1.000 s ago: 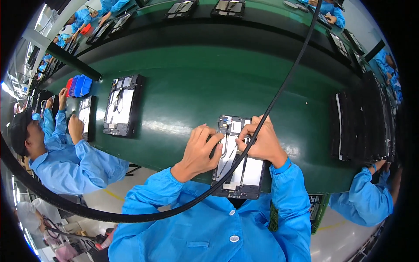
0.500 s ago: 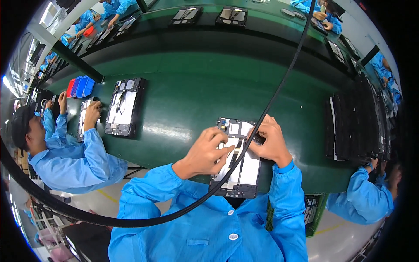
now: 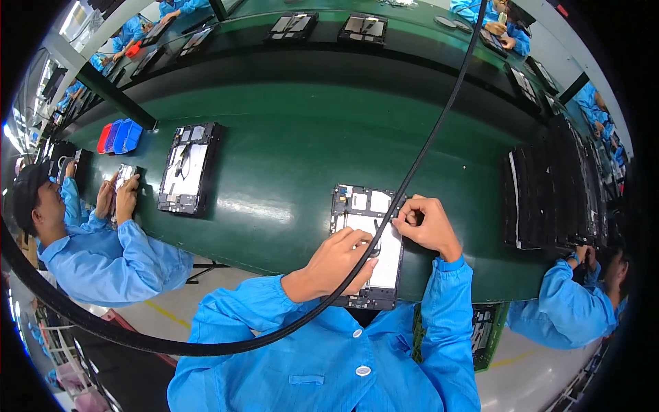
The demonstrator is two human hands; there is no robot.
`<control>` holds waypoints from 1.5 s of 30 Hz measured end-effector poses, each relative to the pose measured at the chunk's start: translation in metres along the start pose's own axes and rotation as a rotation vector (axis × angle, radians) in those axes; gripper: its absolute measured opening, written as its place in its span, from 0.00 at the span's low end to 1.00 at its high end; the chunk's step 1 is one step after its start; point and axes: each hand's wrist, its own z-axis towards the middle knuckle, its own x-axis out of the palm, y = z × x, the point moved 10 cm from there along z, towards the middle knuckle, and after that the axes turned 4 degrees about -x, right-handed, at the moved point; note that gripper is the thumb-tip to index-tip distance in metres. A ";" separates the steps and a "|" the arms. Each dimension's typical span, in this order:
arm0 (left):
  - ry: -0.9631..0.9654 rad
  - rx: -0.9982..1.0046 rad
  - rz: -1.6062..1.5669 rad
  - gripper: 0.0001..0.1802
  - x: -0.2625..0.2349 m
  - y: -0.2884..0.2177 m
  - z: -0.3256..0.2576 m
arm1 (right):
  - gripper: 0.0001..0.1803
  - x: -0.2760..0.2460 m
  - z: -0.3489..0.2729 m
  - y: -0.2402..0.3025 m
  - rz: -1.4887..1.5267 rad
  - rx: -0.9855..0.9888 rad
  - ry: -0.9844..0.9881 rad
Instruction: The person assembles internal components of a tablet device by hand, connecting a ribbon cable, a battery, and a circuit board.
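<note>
An opened tablet, with white battery panels in a black frame, lies on the green bench in front of me. My left hand is over its lower left part, fingers curled and closed near a thin dark strip along the middle. What those fingers hold, if anything, is hidden. At the tablet's upper right edge my right hand is closed in a pinch of thumb and forefinger. Anything between those fingertips is too small to make out. A black cable crosses the view in front of the tablet.
Another opened tablet lies to the left, near blue and red bins. A co-worker sits at far left. Black panels stand in a stack at right, near another person's sleeve. Several tablets line the raised shelf behind.
My left hand has moved down over the tablet's lower part. My right hand has drawn back slightly to the tablet's right edge. The co-worker at left has brought both hands together.
</note>
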 end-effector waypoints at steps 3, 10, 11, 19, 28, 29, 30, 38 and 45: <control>0.019 0.037 -0.040 0.08 0.006 -0.005 0.004 | 0.11 -0.001 -0.002 -0.008 0.080 0.040 -0.029; 0.023 0.033 0.118 0.09 0.027 0.008 0.008 | 0.13 -0.004 -0.001 -0.016 0.072 0.056 0.032; 0.023 0.034 0.116 0.09 0.032 0.009 0.008 | 0.12 -0.005 -0.002 -0.017 0.088 0.063 0.039; 0.030 0.069 0.277 0.14 0.034 0.004 0.019 | 0.12 -0.001 -0.002 -0.020 0.143 0.061 0.065; 0.048 0.147 0.254 0.15 0.036 -0.001 0.027 | 0.10 -0.002 -0.003 -0.022 0.142 0.061 0.075; 0.052 0.149 0.253 0.15 0.036 -0.002 0.027 | 0.08 -0.002 -0.003 -0.024 0.148 0.065 0.064; 0.044 0.157 0.259 0.15 0.035 -0.004 0.027 | 0.08 -0.002 -0.003 -0.026 0.154 0.068 0.054; 0.112 0.160 0.266 0.16 0.045 0.001 0.029 | 0.11 0.000 0.004 -0.028 0.170 0.084 -0.063; 0.053 0.196 0.371 0.13 0.034 -0.006 0.024 | 0.08 0.005 0.010 -0.021 0.167 -0.007 -0.136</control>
